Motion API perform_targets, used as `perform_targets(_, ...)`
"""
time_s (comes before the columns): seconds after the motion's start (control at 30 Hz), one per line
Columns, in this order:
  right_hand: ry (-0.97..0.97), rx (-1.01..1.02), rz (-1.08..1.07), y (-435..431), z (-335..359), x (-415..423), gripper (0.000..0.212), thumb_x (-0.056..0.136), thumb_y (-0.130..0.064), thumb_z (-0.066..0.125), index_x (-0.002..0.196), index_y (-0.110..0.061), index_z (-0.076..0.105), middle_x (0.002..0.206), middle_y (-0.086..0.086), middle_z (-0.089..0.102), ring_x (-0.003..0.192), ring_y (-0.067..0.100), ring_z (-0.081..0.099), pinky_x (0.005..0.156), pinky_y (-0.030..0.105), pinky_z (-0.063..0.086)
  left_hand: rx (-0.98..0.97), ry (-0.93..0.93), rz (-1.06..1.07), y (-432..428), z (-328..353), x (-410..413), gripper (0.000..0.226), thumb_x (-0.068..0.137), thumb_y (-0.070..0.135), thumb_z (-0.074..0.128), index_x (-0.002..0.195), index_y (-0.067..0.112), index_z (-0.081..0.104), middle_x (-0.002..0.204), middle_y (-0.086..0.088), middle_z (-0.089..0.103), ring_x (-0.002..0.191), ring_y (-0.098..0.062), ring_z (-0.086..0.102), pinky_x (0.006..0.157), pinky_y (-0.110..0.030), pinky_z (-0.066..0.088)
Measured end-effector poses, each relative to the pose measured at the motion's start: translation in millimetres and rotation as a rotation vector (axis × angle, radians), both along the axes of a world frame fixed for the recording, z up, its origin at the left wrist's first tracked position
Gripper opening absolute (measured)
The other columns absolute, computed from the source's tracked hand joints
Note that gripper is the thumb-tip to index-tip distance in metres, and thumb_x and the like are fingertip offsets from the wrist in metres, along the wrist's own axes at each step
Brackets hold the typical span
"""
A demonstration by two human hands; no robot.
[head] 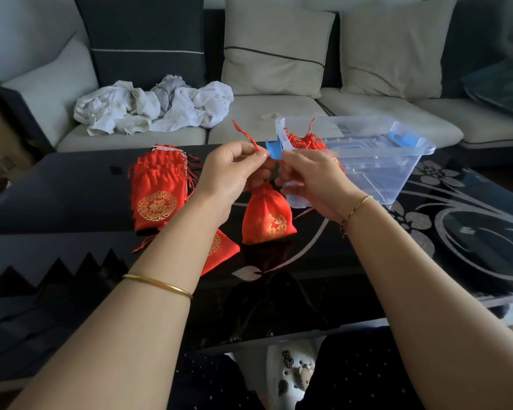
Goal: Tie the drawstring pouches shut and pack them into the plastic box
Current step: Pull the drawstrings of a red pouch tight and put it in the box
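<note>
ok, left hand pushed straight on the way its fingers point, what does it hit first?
Most likely the right hand, pinching the drawstring just beyond the left hand. Behind that sits the blue latch of the plastic box; depth there is unclear.

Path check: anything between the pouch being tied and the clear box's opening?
Nothing visible blocks it. The red gold-printed drawstring pouch is held by its cords in the left hand and right hand, just beside the open clear plastic box. Red pouches inside fill only its left end.
</note>
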State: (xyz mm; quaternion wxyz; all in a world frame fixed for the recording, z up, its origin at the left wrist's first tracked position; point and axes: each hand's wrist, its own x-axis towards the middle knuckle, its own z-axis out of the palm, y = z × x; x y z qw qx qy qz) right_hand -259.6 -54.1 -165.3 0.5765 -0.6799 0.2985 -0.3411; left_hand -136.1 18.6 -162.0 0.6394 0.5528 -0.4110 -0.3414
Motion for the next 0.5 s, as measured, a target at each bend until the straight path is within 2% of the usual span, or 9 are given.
perform_targets(0.1,0.288,-0.053,0.162,2.8,-1.2,-7.3,0.03,0.095,-0.015,0.049,0.065,-0.009,0.05,0.067,0.007,0.05,0.066,0.015,0.053,0.067,0.026,0.049,0.001,-0.002,0.015,-0.3,-1.7,-0.2,0.012,0.089,0.001,0.059,0.08,0.008,0.062,0.077,-0.006,0.068,0.062,-0.007,0.062,0.062,-0.019,0.053)
perform_targets(0.17,0.4,-0.058,0.133,0.9,-2.7,-10.0,0.029,0.095,-0.017,0.05,0.067,-0.007,0.053,0.068,0.009,0.052,0.071,0.022,0.054,0.068,0.028,0.048,0.021,-0.058,-0.003,1.0,-1.9,-0.8,0.013,0.087,-0.003,0.059,0.08,0.007,0.062,0.079,-0.008,0.068,0.063,-0.009,0.061,0.068,-0.023,0.054)
perform_targets(0.27,0.342,-0.074,-0.043,-3.1,-6.2,-9.3,0.028,0.095,-0.022,0.048,0.072,-0.011,0.059,0.07,0.004,0.058,0.068,0.016,0.055,0.066,0.027,0.047,0.04,-0.2,-0.035,2.7,1.6,-2.2,0.019,0.087,-0.008,0.055,0.082,0.01,0.06,0.078,-0.006,0.066,0.063,-0.008,0.059,0.067,-0.021,0.052)
perform_targets(0.33,0.252,-0.162,-0.156,-6.0,-10.0,-4.8,0.022,0.095,-0.018,0.048,0.078,-0.012,0.061,0.072,-0.001,0.059,0.068,0.013,0.055,0.067,0.026,0.046,0.022,-0.413,-0.039,3.0,3.6,-4.7,0.021,0.086,-0.008,0.055,0.084,0.013,0.06,0.078,-0.003,0.064,0.063,-0.004,0.058,0.066,-0.017,0.049)
perform_targets(0.43,0.153,-0.143,-0.115,-4.5,-13.9,3.9,0.018,0.096,-0.015,0.045,0.096,-0.005,0.061,0.083,0.006,0.061,0.083,0.02,0.059,0.077,0.035,0.048,-0.077,-0.806,-0.006,2.3,0.6,-8.6,0.022,0.084,-0.004,0.058,0.095,0.014,0.064,0.084,0.006,0.06,0.077,-0.008,0.058,0.074,-0.013,0.045)
perform_targets(0.5,0.078,-0.037,-0.052,-1.5,-15.2,7.0,0.025,0.098,-0.014,0.044,0.106,0.005,0.057,0.088,0.015,0.056,0.08,0.024,0.056,0.074,0.037,0.048,-0.14,-0.944,0.039,1.9,-3.9,-8.7,0.025,0.083,-0.002,0.059,0.102,0.015,0.065,0.084,0.01,0.058,0.084,-0.009,0.057,0.079,-0.019,0.045)
